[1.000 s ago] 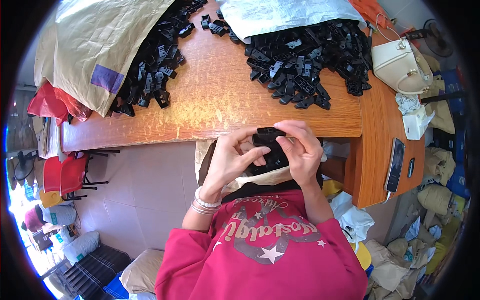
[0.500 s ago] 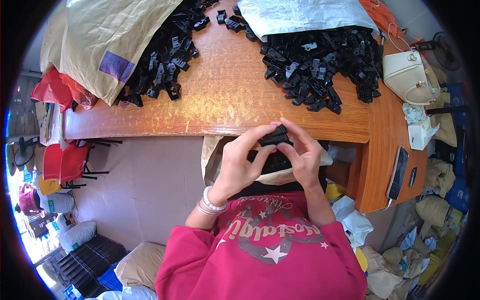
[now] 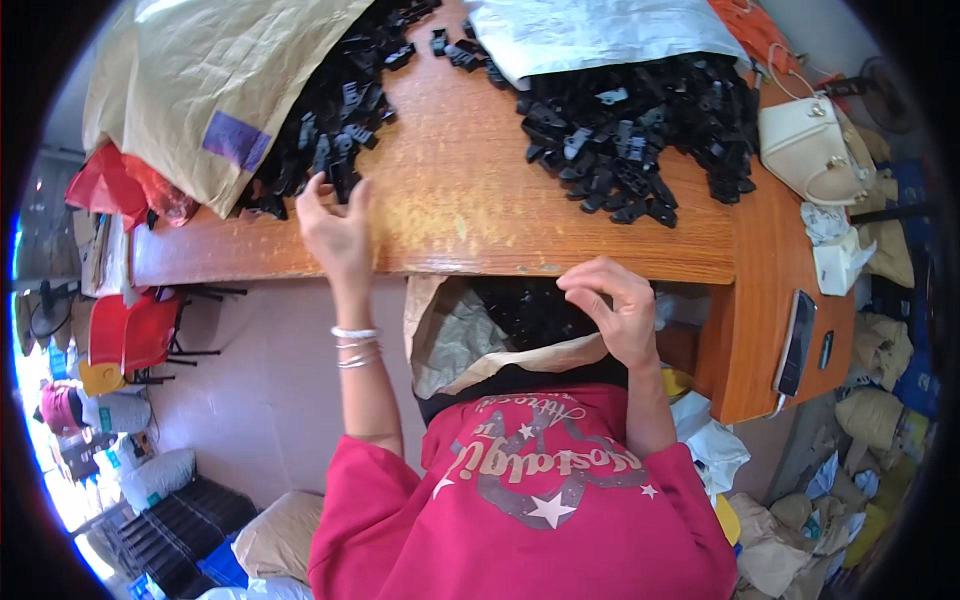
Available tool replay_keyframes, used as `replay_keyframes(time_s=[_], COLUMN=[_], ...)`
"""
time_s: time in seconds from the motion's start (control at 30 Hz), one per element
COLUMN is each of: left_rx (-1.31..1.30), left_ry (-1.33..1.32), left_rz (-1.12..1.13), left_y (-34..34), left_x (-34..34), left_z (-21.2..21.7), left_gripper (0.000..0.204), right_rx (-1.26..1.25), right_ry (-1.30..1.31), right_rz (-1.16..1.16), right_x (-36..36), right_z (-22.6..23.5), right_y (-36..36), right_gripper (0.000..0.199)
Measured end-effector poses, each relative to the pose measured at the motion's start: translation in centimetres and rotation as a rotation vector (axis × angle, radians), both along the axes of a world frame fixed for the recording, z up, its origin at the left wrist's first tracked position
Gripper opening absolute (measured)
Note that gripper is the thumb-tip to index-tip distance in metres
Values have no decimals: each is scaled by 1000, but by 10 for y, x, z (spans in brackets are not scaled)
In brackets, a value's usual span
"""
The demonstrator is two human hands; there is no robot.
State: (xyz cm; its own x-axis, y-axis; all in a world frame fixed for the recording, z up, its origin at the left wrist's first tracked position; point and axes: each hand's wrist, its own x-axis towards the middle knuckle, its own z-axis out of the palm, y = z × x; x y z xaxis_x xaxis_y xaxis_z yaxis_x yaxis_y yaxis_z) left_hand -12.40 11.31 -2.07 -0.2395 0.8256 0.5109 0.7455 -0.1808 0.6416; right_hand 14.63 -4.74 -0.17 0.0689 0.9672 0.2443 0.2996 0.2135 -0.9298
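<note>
Your left hand [image 3: 335, 232] open, fingertips on the left pile of black plastic clips [image 3: 330, 130], your right hand [image 3: 615, 310] loosely curled, empty, over the open paper sack [image 3: 470, 340] below the table edge [image 3: 450, 268]

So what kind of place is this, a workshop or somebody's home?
Probably a small workshop for hand assembly or sorting. Heaps of small black plastic parts spill from big paper sacks across a wooden table, and more filled sacks lie on the floor.

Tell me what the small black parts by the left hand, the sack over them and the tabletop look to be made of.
Black parts: likely moulded plastic, matte with faint sheen, identical angular shapes. Sack: looks like tan kraft paper, dull with sharp creases, though a woven lining cannot be ruled out. Tabletop: wood or wood veneer, orange-brown, glossy varnish worn pale in patches near the left hand.
</note>
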Motion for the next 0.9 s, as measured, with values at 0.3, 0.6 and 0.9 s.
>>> replay_keyframes(time_s=[0.3,0.6,0.9], left_rx=[-146,-251,-304], left_ry=[-309,247,443], left_rz=[-275,-416,-838], left_y=[-15,-44,-32], left_x=[16,45,36], left_z=[7,18,32], left_gripper=[13,37,49], right_rx=[74,244,51], right_ry=[-603,-736,-856], right_rz=[-809,-607,-605], right_x=[63,60,54], right_z=[-29,-18,-12], right_y=[15,24,24], right_gripper=[21,20,24])
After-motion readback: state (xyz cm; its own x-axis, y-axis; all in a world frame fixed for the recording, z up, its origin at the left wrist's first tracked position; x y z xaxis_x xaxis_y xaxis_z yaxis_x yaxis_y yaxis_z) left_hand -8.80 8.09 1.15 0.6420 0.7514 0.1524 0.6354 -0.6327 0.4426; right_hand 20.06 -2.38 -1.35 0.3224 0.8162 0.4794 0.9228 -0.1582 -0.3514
